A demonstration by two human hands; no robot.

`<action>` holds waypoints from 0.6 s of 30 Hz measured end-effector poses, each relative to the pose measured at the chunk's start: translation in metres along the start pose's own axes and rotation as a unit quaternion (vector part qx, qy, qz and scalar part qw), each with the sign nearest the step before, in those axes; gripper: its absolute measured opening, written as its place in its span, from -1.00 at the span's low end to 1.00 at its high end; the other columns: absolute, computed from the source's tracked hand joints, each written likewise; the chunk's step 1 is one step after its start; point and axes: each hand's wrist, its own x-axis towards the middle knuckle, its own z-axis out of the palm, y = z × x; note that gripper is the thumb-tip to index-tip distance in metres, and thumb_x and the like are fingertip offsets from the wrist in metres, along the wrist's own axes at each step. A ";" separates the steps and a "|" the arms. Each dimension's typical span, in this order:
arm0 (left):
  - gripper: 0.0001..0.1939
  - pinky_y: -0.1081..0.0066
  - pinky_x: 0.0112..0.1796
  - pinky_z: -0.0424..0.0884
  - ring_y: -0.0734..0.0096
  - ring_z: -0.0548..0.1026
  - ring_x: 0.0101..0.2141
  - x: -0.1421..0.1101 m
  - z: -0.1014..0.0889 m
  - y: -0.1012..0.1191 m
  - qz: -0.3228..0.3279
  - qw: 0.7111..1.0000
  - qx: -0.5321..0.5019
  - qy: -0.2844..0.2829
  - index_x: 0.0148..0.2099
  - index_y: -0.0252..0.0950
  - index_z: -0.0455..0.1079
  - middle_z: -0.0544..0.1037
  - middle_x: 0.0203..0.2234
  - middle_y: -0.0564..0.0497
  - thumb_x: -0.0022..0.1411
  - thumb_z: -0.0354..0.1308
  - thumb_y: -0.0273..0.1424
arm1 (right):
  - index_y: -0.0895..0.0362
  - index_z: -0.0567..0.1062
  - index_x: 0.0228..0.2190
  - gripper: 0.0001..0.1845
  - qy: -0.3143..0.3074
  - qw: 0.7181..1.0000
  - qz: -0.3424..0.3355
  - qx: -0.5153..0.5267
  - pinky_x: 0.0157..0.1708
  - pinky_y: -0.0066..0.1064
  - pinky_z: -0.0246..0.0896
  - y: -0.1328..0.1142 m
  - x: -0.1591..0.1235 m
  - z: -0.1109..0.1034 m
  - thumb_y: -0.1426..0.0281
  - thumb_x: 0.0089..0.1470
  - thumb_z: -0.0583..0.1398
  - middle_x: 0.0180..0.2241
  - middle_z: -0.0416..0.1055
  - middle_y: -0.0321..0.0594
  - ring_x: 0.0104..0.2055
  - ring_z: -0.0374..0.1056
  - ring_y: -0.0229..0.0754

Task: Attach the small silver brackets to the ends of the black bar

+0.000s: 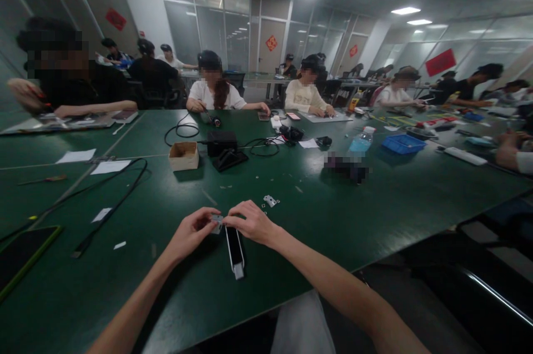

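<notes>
Between the thumb and fingers of my left hand (192, 233) is a small grey block-like part (217, 223). Close against it on the right, my right hand (252, 223) is closed in a pinch, and what its fingertips hold is hidden. A long narrow black piece with a white frame (235, 248) extends toward me from under the right fingers. Its near end carries a light grey tab (238, 271). Just beyond my right hand lies a small silvery bracket-like part (270, 201) with several tiny pieces around it.
Ahead stand an open cardboard box (184, 156), a black box-shaped device (221, 143) and a black stand (230, 159). A water bottle (362, 140) and a blue tray (403, 143) are right. A black cable (119, 201) and green-edged dark panel (27, 254) lie left. People sit opposite.
</notes>
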 end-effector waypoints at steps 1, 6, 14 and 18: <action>-0.67 0.40 -0.37 0.42 0.34 0.50 -0.42 0.000 -0.003 0.001 -0.007 1.000 0.005 0.006 -0.18 -0.29 0.38 0.50 -0.44 0.04 0.06 0.17 -0.18 | 0.12 0.48 -0.17 -0.79 -0.003 1.000 0.018 0.001 -0.21 -0.35 0.07 0.004 -0.001 -0.003 0.42 0.24 0.06 -0.24 0.43 -0.15 -0.20 0.24 -0.20; -0.63 0.42 -0.47 0.36 0.34 0.48 -0.52 0.002 -0.019 -0.006 -0.068 0.995 0.076 0.015 -0.21 -0.28 0.34 0.48 -0.56 0.10 0.02 0.17 -0.12 | 0.20 0.48 -0.28 -0.85 -0.063 0.993 0.102 0.011 -0.22 -0.35 0.09 0.022 -0.007 -0.023 0.46 0.18 0.11 -0.29 0.45 -0.15 -0.23 0.26 -0.20; -0.54 0.31 -0.28 0.40 0.15 0.58 -0.34 0.005 -0.021 -0.011 -0.116 0.981 0.153 -0.011 -0.18 -0.23 0.37 0.63 -0.40 0.00 0.01 0.13 0.01 | 0.20 0.49 -0.27 -0.85 -0.171 0.976 0.136 0.018 -0.20 -0.34 0.09 0.020 -0.008 -0.030 0.43 0.15 0.14 -0.26 0.45 -0.14 -0.21 0.28 -0.20; -0.55 0.33 -0.27 0.41 0.16 0.59 -0.32 0.003 -0.020 -0.011 -0.114 0.978 0.174 -0.014 -0.17 -0.23 0.38 0.64 -0.38 0.00 0.03 0.11 0.00 | 0.19 0.50 -0.27 -0.85 -0.175 0.976 0.125 0.025 -0.23 -0.37 0.10 0.018 -0.007 -0.025 0.41 0.17 0.14 -0.27 0.45 -0.16 -0.22 0.28 -0.21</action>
